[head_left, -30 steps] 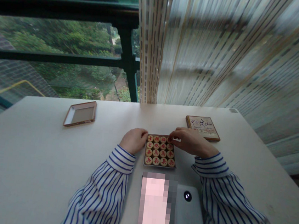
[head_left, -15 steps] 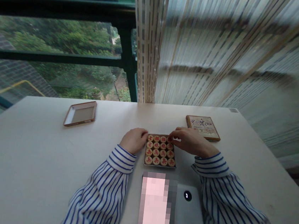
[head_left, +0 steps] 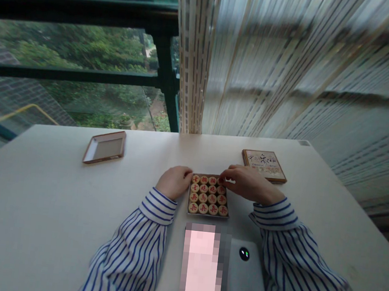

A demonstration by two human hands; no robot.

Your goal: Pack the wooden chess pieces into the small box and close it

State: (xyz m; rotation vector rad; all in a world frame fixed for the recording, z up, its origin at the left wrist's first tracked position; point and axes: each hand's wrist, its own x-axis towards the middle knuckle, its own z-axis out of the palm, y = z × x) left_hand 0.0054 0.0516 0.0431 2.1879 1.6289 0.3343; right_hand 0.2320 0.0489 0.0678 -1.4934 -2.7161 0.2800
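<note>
A small square tray [head_left: 207, 214] lies on the white table [head_left: 52, 204] before me, filled with several round wooden game pieces [head_left: 207, 198] marked in red. My left hand [head_left: 174, 182] rests curled against the tray's left edge. My right hand [head_left: 244, 182] sits at the tray's top right corner, its fingertips pinched on the piece [head_left: 221, 181] in that corner. Both sleeves are white with blue stripes.
An empty brown-rimmed tray [head_left: 104, 147] lies at the far left of the table. A printed square lid [head_left: 263, 165] lies just beyond my right hand. A grey device [head_left: 245, 276] with a small light sits near the front edge. Window and curtain stand behind.
</note>
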